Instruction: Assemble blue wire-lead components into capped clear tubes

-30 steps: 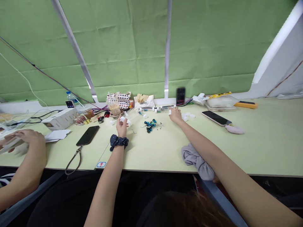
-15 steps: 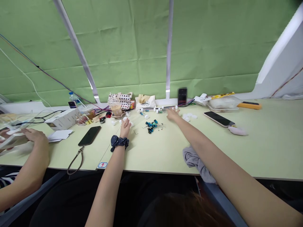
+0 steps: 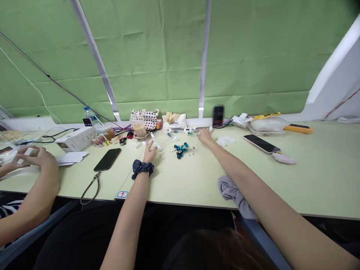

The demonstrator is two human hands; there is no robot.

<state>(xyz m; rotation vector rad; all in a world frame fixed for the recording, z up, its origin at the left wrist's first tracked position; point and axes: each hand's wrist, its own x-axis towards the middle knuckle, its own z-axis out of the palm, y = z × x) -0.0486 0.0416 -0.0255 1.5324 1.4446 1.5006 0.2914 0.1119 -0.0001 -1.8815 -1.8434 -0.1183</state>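
My left hand (image 3: 150,152) reaches over the table with its fingers apart, beside some small white caps (image 3: 158,147) and a clear tube. A dark dotted scrunchie (image 3: 142,168) is on that wrist. Farther back, my right hand (image 3: 205,136) has its fingers spread at a row of clear tubes with white ends (image 3: 191,132); whether the fingertips touch them is unclear. Between my hands lies a pile of shiny blue and black parts with thin metal pieces (image 3: 182,150). Near my left hand is a small L-shaped metal key (image 3: 162,156). Right of my right hand sit several white pieces (image 3: 225,140).
A black phone (image 3: 107,159) with a strap lies at left, another phone (image 3: 261,144) at right. Bags (image 3: 174,121), a drink cup (image 3: 139,129) and a plastic container (image 3: 268,125) line the back. A co-worker's hands (image 3: 39,155) hold something white at far left.
My left hand has spread its fingers slightly near the caps. My right hand stays by the tubes. The co-worker's hands have shifted, and the whole view has moved a little.
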